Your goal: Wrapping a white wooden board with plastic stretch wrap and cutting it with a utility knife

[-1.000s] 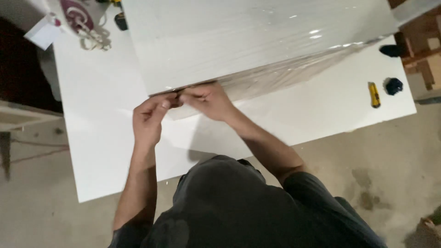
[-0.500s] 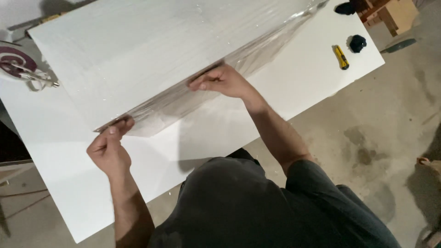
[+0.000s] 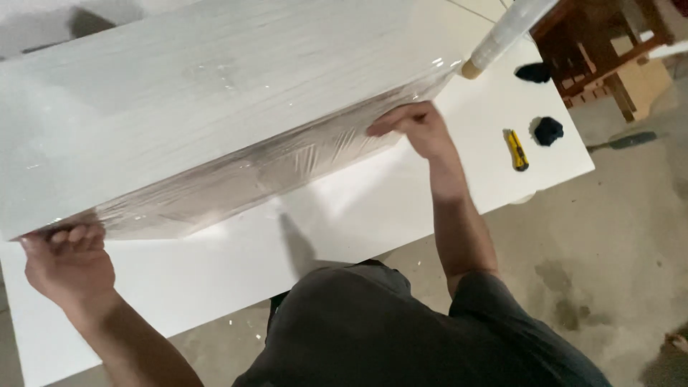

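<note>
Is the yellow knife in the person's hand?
No, the yellow knife lies on the white table, apart from the right hand.

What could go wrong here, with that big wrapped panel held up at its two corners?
The white wrapped panel is gripped only at its near edge, by the left hand and right hand; on the glossy film fingers might slip. Swinging it could also knock the film roll or the yellow utility knife off the white table.

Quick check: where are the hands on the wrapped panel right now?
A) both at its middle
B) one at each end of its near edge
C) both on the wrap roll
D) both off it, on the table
B: the left hand grips the near-left corner of the panel, and the right hand grips the near-right corner.
</note>
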